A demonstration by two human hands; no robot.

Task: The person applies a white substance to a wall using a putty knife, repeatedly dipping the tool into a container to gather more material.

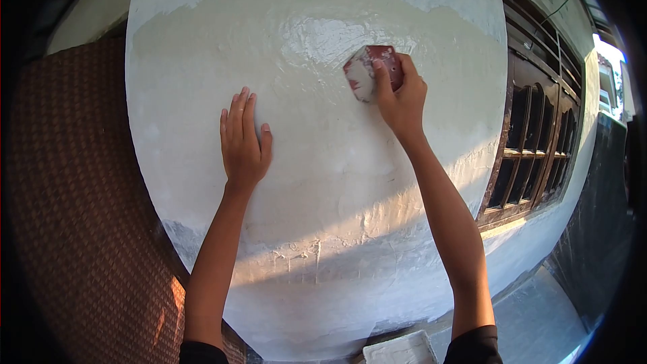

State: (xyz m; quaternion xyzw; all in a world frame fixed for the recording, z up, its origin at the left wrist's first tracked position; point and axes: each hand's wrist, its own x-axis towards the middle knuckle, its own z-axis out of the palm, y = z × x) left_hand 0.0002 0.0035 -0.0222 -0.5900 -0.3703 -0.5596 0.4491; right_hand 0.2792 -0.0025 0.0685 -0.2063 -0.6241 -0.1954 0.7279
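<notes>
My right hand (403,94) grips a dark red, flat scraper (383,61) smeared with white paste, its face against the wall (317,155). Just left of the scraper a wet, shiny white patch of paste (323,39) lies on the wall. My left hand (244,138) rests on the wall lower and to the left, fingers stretched out and holding nothing. Around both hands spreads a damp, greyish coated area with a ragged upper edge. Rough ridges and drips of paste (317,253) show below, partly in sunlight.
A brown woven panel (74,182) stands along the left side. To the right is a brown wooden window (536,121) with dark panes. A white tray (401,349) with pale paste sits on the ground at the bottom, beside the grey floor (539,317).
</notes>
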